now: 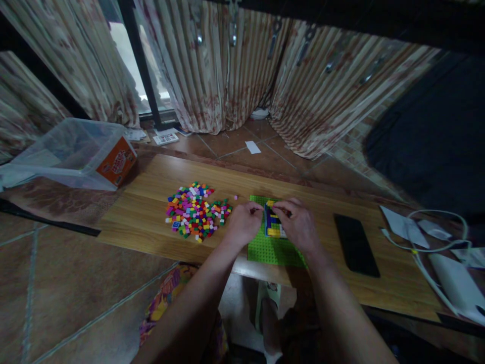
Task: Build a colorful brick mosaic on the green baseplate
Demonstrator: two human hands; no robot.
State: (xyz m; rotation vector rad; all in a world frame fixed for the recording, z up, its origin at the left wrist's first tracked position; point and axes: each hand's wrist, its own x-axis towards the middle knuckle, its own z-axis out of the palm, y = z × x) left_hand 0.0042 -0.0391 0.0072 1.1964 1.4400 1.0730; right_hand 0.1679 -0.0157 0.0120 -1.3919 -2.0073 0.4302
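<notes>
A green studded baseplate [276, 253] lies on the wooden board, with a small build of blue, yellow and white toy bricks [273, 225] on it. My left hand [245, 221] is at the baseplate's left edge, its fingers curled and pinched together beside the build; whatever they hold is too small to make out. Over the build's right side is my right hand [297, 220], thumb and fingertips closed in a pinch at the upper yellow bricks. That hand covers part of the build. A heap of loose coloured bricks [197, 212] spreads out left of my left hand.
On the board's right lies a black phone [356, 245]. Beyond it are a white cable [439, 212], papers and a white box-shaped device [456, 285]. At the far left stands a clear plastic bin [76, 151] with an orange label. Curtains [212, 76] hang behind.
</notes>
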